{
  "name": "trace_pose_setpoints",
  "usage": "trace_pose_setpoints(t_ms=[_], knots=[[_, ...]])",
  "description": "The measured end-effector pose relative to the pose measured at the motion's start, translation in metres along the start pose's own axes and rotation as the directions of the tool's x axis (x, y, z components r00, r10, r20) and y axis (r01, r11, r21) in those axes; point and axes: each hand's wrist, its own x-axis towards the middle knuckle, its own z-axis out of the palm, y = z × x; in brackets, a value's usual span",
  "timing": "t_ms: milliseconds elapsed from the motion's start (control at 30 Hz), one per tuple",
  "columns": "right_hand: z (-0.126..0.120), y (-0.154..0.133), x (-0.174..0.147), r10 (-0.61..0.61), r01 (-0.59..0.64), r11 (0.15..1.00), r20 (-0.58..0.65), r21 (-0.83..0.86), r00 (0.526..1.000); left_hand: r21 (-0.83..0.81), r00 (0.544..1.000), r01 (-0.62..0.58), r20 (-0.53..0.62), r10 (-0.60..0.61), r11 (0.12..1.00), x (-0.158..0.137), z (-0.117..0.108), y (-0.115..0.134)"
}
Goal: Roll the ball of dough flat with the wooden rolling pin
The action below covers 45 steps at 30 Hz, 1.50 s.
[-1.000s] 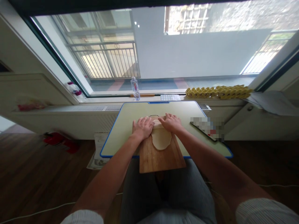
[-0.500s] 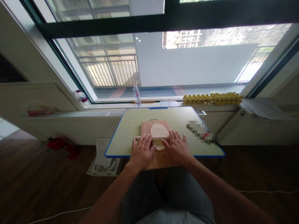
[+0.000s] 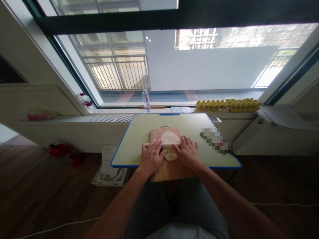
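Observation:
A thin wooden rolling pin [image 3: 170, 144] lies crosswise over a flat, pale oval of dough [image 3: 170, 136]. The dough shows both beyond the pin and on its near side. Beneath them is a wooden cutting board [image 3: 171, 172], whose near end sticks out past the table edge. My left hand [image 3: 152, 155] rests on the pin's left part, fingers stretched out and thumb toward the dough. On the right part, my right hand [image 3: 187, 151] lies with fingers spread, its thumb near the dough. Both hands hide the pin's ends in part.
The pale table [image 3: 129, 139] has a blue rim. A blurred-out object [image 3: 215, 139] lies on its right side. A clear bottle [image 3: 146, 100] and yellow egg-carton-like strips [image 3: 228, 105] stand on the sill. A box [image 3: 111, 174] sits on the floor at left.
The rolling pin and both hands have shifted very slightly away from me over the dough. The whole view has also moved a little.

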Motion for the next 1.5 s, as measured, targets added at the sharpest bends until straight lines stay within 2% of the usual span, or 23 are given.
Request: trace_pose_setpoints(t_ms=[567, 800, 1000, 1167, 1333, 1500], knots=[[-0.009, -0.003, 0.064, -0.006, 0.006, 1.000, 0.000, -0.027, 1.000, -0.008, 0.998, 0.001, 0.060, -0.001, 1.000, 0.064, 0.007, -0.015], [-0.014, -0.005, 0.095, 0.006, -0.007, 1.000, 0.058, 0.020, 0.998, 0.013, 0.996, 0.007, 0.090, -0.008, 1.000, 0.093, 0.005, -0.021], [-0.013, -0.004, 0.124, 0.021, -0.027, 0.998, 0.112, 0.051, 0.993, 0.010, 0.985, 0.061, 0.162, -0.062, 0.998, 0.121, 0.009, -0.029], [-0.007, -0.001, 0.144, 0.027, -0.035, 0.997, 0.112, 0.073, 0.993, -0.016, 0.971, 0.098, 0.222, -0.092, 0.995, 0.143, 0.011, -0.035], [-0.004, 0.001, 0.159, 0.008, -0.017, 0.995, 0.091, 0.098, 0.996, -0.015, 0.964, 0.105, 0.249, -0.098, 0.994, 0.161, 0.014, -0.042], [-0.004, 0.001, 0.175, 0.025, -0.038, 0.994, 0.124, 0.100, 0.992, -0.002, 0.956, 0.098, 0.280, -0.093, 0.995, 0.176, 0.019, -0.048]])
